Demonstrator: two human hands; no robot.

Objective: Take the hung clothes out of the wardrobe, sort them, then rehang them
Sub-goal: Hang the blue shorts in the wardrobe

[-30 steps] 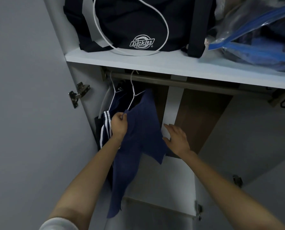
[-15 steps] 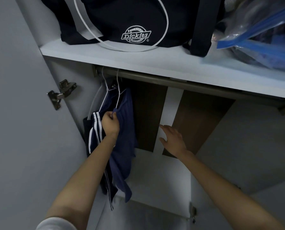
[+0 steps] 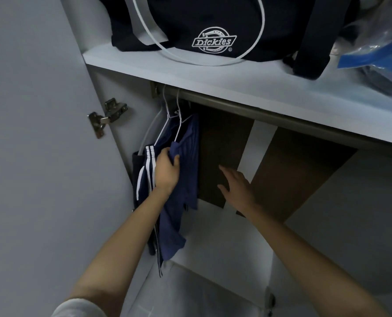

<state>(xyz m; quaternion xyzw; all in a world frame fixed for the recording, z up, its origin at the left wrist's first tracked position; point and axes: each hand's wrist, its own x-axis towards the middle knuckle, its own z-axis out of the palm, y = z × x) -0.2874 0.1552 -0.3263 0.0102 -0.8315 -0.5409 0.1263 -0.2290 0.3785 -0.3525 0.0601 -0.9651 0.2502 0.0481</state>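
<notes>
A person's left hand (image 3: 166,171) is gripping a fold of the blue garment (image 3: 186,161), its grip closed on the cloth, as the piece is hanging lengthwise from a white hanger (image 3: 179,120) at the far left end of the wardrobe rail (image 3: 259,113), beside striped navy shorts (image 3: 148,165). The right hand (image 3: 236,186) is hovering open and empty, just right of the clothes; the left is plainly the nearer.

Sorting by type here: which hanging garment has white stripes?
The dark garment furthest left, beside the left hand; the blue garment that hand grips is plain.
</notes>
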